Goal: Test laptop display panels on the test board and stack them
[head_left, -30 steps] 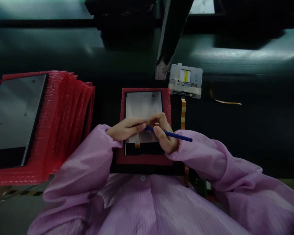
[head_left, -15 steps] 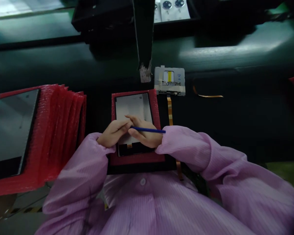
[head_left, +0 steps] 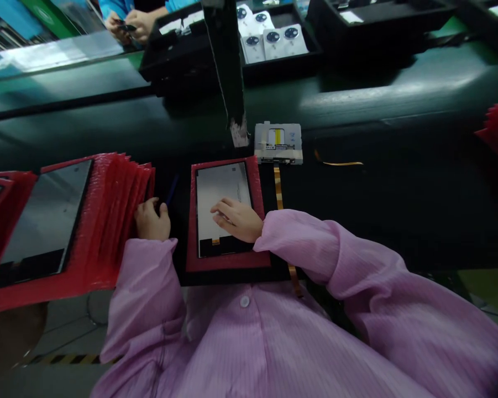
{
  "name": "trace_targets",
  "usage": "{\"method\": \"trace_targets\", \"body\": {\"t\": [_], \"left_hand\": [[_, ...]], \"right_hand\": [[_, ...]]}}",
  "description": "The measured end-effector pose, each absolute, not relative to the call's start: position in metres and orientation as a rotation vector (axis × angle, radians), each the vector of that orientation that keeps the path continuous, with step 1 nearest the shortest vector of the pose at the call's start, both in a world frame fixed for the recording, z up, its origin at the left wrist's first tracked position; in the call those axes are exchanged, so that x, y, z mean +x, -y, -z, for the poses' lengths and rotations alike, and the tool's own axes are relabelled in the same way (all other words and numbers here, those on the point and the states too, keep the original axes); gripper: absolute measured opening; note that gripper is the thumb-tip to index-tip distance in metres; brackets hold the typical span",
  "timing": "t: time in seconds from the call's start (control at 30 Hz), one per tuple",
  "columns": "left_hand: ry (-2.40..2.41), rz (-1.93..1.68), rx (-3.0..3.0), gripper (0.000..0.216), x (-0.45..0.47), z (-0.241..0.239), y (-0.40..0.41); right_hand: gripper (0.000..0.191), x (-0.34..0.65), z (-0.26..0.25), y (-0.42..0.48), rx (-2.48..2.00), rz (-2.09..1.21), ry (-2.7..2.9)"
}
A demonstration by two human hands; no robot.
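A dark bench fills the view, with black trays along its far edge. At the left, red sleeves lie fanned in a stack. In the middle a screen lies flat on a red pad, near a small module with an orange cable. The right hand rests on the screen, fingers loosely spread and gripping nothing. The left hand is curled around a blue pen, between sleeves and pad.
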State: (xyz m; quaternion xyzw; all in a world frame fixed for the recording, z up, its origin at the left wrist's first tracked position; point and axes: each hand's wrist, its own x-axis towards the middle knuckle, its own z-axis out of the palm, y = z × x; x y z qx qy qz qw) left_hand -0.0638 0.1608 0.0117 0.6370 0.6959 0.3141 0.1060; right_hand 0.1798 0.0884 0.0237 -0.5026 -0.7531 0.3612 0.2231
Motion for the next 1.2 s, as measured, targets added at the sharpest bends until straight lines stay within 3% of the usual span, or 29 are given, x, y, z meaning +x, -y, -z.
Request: {"method": "trace_targets", "body": {"t": [0.23, 0.33, 0.6, 0.73, 0.87, 1.07, 1.2], "left_hand": [[-1.884, -1.125, 2.086, 0.032, -0.043, -0.008, -0.061], [-1.672, -1.028, 2.193, 0.037, -0.031, -0.002, -0.028], [-1.592, -0.828, 2.475, 0.077, -0.026, 0.011, -0.015], [-1.649, -0.737, 2.489, 0.078, -0.025, 0.011, -0.014], [-1.649, -0.759, 2.472, 0.070, -0.022, 0.010, -0.014], [-1.639, -0.732, 2.399, 0.063, -0.020, 0.006, -0.014], [-1.587, -0.700, 2.329, 0.069, -0.022, 0.006, -0.015]], "right_hand": [[0.037, 0.180, -0.024, -0.087, -1.377, -0.996, 2.073], [0.034, 0.179, -0.026, -0.087, -1.390, -1.002, 2.031], [0.021, 0.213, -0.078, -0.054, -1.592, -0.976, 2.071], [0.039, 0.254, -0.096, 0.009, -1.921, -1.026, 2.004], [0.052, 0.273, -0.083, 0.071, -2.303, -1.348, 1.662], [0.092, 0.245, -0.052, 0.096, -2.404, -1.393, 1.282], [0.098, 0.241, -0.030, 0.093, -2.324, -1.374, 1.260]]}}
